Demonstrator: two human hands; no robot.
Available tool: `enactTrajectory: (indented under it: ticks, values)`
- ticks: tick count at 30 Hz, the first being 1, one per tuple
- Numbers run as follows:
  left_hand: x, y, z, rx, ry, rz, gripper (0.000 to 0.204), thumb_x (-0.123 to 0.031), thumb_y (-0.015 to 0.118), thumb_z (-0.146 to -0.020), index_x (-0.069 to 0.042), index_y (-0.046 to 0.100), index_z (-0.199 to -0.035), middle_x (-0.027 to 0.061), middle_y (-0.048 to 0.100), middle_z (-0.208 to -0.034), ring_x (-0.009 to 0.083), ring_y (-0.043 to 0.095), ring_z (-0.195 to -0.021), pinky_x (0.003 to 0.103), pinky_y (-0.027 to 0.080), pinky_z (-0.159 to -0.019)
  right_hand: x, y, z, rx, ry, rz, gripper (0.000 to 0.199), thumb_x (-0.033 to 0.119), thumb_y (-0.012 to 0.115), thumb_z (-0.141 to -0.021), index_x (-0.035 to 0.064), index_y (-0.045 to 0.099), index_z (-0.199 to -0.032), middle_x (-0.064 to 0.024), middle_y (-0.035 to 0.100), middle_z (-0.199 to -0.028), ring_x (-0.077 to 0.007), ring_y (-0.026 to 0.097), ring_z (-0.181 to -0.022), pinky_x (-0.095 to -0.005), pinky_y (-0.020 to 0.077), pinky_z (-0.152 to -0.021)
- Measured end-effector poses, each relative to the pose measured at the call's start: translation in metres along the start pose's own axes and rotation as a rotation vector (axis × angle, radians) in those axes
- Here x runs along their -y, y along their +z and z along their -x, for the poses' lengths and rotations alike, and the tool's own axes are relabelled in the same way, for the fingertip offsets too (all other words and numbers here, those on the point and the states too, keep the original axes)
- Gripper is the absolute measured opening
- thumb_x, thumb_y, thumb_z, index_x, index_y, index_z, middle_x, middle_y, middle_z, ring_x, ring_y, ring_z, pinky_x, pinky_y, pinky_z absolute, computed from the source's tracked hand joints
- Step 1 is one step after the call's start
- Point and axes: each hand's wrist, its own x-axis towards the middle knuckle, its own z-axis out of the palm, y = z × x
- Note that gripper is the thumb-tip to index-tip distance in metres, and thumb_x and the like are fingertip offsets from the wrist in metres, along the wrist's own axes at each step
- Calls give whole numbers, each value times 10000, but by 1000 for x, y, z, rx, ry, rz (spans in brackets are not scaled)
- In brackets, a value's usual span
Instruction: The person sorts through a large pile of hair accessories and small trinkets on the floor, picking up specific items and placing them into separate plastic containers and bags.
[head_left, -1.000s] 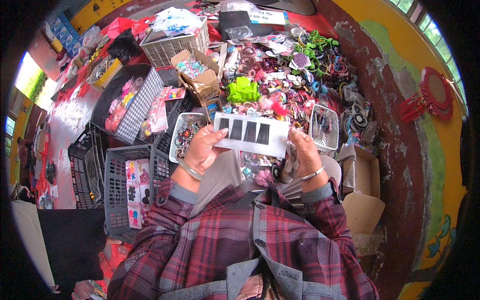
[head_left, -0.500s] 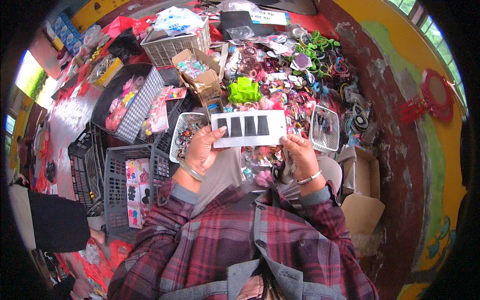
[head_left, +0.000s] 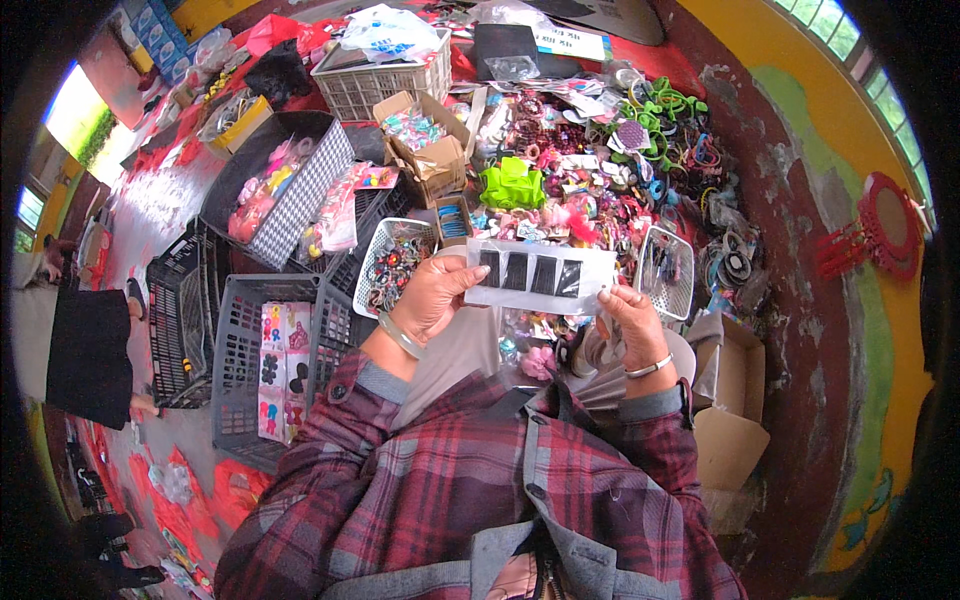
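A white card in what looks like a clear sleeve is held up in front of me, with several black bundles of what look like hairpins in a row across it. My left hand pinches its left end, thumb on top and fingers underneath. At the lower right corner, my right hand closes thumb and fingers on the card's edge. Under and beyond the card spreads a heap of hair accessories. A white basket of small colourful pieces stands beside my left hand, and another white basket is beyond my right.
Grey plastic crates hold carded accessories at left. Farther off stand a checked box, a cardboard box and a pale crate. An open carton sits at right, against the wall. A person in black clothing is at far left.
The view has shifted, so the surroundings sit farther right. The card tilts slightly down to the right, and light now glints off its sleeve. Both hands keep their hold.
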Motion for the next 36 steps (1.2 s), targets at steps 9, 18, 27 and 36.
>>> enactTrajectory:
  ticks: [9,18,27,36]
  values:
    - [-1,-1,1,8,18,-44,111,-22,622,-786,27,631,-885,67,641,-860,119,594,-780,243,466,-721,-3,-3,5,131,33,56,119,137,639,-801,28,654,-846,27,578,-650,-44,476,-511,-194,359,-451]
    - [5,13,0,-3,-33,59,351,-241,638,-815,-45,542,-1089,14,576,-949,117,544,-868,278,440,-811,10,38,14,-245,-919,948,312,-21,607,-682,47,637,-985,-78,632,-876,-200,619,-731,-263,483,-595]
    - [15,57,12,220,-250,388,303,-117,457,-906,-4,454,-1187,110,545,-1136,225,529,-1067,389,406,-950,0,49,16,-233,-1142,1151,340,22,648,-649,118,647,-975,-93,624,-971,-209,627,-670,-292,491,-553]
    - [3,53,6,51,34,249,254,-61,459,-888,-3,484,-1134,107,577,-1085,217,576,-993,365,475,-861,-9,39,7,-129,-255,105,169,92,609,-815,30,612,-972,-13,621,-788,-38,478,-519,-177,362,-447]
